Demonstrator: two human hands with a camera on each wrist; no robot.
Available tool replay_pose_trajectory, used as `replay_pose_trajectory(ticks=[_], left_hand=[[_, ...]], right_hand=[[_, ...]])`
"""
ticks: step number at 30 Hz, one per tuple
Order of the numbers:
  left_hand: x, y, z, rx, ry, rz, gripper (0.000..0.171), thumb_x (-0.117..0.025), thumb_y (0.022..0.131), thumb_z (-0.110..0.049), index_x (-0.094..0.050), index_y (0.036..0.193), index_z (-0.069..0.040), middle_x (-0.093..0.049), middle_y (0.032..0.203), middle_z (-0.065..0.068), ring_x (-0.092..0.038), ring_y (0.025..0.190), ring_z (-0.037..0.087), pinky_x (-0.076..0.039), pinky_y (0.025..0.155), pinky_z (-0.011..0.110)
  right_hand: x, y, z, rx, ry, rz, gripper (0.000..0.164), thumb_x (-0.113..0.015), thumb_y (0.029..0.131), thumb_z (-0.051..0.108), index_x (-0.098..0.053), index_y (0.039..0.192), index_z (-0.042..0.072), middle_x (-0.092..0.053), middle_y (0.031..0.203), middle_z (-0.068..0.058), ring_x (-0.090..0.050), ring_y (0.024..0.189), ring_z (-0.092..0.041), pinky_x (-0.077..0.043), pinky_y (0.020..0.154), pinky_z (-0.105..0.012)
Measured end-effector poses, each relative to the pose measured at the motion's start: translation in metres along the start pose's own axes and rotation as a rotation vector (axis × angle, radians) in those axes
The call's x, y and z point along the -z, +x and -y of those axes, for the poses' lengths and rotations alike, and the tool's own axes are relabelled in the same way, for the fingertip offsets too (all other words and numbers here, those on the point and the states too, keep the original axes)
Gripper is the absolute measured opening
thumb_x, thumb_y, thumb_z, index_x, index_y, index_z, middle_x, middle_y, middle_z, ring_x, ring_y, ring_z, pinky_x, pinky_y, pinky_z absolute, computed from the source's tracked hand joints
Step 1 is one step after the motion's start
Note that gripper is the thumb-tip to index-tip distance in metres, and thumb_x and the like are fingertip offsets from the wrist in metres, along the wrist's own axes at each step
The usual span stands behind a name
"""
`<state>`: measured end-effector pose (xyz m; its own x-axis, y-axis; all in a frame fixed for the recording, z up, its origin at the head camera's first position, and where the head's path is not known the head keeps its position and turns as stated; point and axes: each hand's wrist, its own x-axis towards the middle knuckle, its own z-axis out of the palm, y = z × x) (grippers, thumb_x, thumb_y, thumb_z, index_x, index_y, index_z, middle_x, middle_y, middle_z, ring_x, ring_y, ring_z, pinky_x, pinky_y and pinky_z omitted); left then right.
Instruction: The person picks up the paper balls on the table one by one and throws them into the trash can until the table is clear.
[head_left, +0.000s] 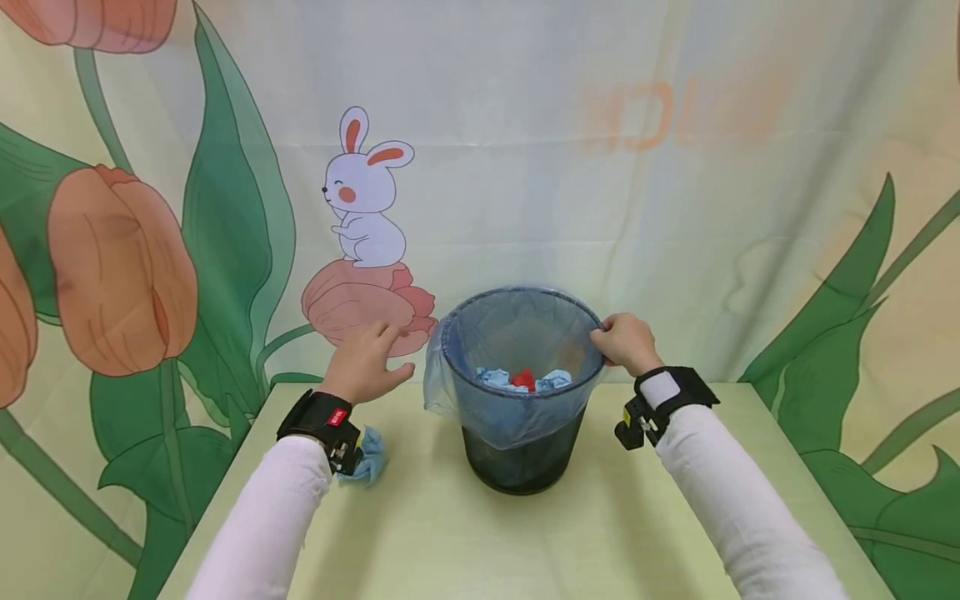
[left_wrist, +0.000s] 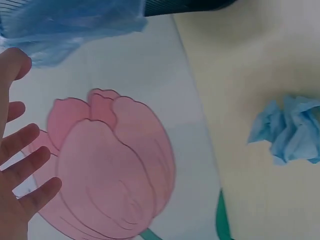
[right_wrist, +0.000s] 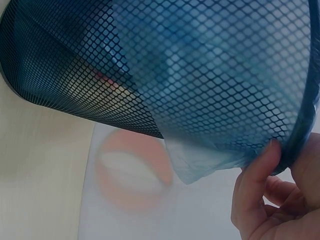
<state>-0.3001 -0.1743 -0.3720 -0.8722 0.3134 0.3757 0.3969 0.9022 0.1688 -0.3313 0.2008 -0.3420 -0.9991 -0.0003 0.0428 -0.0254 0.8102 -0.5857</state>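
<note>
A black mesh wastebasket point(head_left: 516, 462) stands on the table, lined with a translucent blue trash bag point(head_left: 517, 421) folded over its rim. My right hand point(head_left: 628, 343) grips the rim on the right side; in the right wrist view its fingers point(right_wrist: 257, 187) pinch the rim and the bag's folded edge. To the left of the basket, my left hand point(head_left: 363, 364) is held in the air, fingers spread and holding nothing. Beneath the left wrist lies a crumpled piece of blue paper point(head_left: 372, 458), partly hidden by the wrist camera. Inside the basket are crumpled blue pieces point(head_left: 555, 380) and a red piece point(head_left: 524, 380).
The pale table point(head_left: 465, 550) reaches back to a printed curtain point(head_left: 495, 167) showing tulips and a rabbit. Close behind the basket, the curtain meets the table's back edge. A black strap with a small camera point(head_left: 636, 423) sits on each wrist.
</note>
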Motion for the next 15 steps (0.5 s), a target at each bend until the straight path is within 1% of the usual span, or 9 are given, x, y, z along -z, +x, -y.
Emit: replay_pose_trajectory(ticks=[3,5,8,11,15], left_hand=[[-0.010,-0.008,0.007,0.036,-0.003,0.002,0.051,-0.068,0.078,-0.036,-0.054,0.121,-0.011,-0.055,0.117,0.013,-0.057,0.096,0.030,-0.051,0.081,0.044],[-0.017,-0.013,0.012,0.065,-0.002,0.015,0.053,-0.068,0.078,-0.037,-0.053,0.122,-0.011,-0.054,0.118,0.014,-0.057,0.095,0.031,-0.051,0.080,0.045],[-0.029,-0.021,0.018,0.105,0.014,0.033,0.055,-0.068,0.077,-0.038,-0.053,0.123,-0.011,-0.053,0.120,0.014,-0.056,0.098,0.032,-0.049,0.082,0.048],[-0.044,-0.029,0.024,0.138,0.025,0.050,0.059,-0.069,0.076,-0.039,-0.052,0.125,-0.010,-0.051,0.125,0.016,-0.053,0.106,0.035,-0.047,0.086,0.053],[-0.063,-0.040,0.029,0.183,0.023,0.085,0.065,-0.070,0.074,-0.039,-0.049,0.130,-0.011,-0.047,0.131,0.018,-0.049,0.113,0.039,-0.045,0.086,0.057]], right_hand=[[0.000,0.000,0.000,0.000,0.000,0.002,0.027,-0.050,0.083,0.014,-0.046,0.057,0.012,-0.047,0.047,0.004,-0.052,0.043,-0.009,-0.039,0.045,-0.020],[0.001,-0.001,0.001,-0.007,0.004,0.001,0.026,-0.050,0.083,0.014,-0.047,0.058,0.011,-0.047,0.049,0.004,-0.052,0.044,-0.009,-0.039,0.045,-0.020],[0.001,-0.001,0.001,-0.007,0.006,0.000,0.026,-0.050,0.084,0.014,-0.047,0.058,0.011,-0.047,0.049,0.004,-0.053,0.044,-0.009,-0.040,0.045,-0.020],[0.001,-0.002,0.001,-0.009,0.005,-0.002,0.026,-0.050,0.084,0.014,-0.048,0.058,0.011,-0.048,0.049,0.003,-0.053,0.044,-0.009,-0.040,0.045,-0.020],[0.000,-0.001,0.000,-0.013,0.010,-0.003,0.025,-0.050,0.084,0.014,-0.049,0.059,0.011,-0.049,0.050,0.003,-0.053,0.045,-0.009,-0.041,0.045,-0.020]])
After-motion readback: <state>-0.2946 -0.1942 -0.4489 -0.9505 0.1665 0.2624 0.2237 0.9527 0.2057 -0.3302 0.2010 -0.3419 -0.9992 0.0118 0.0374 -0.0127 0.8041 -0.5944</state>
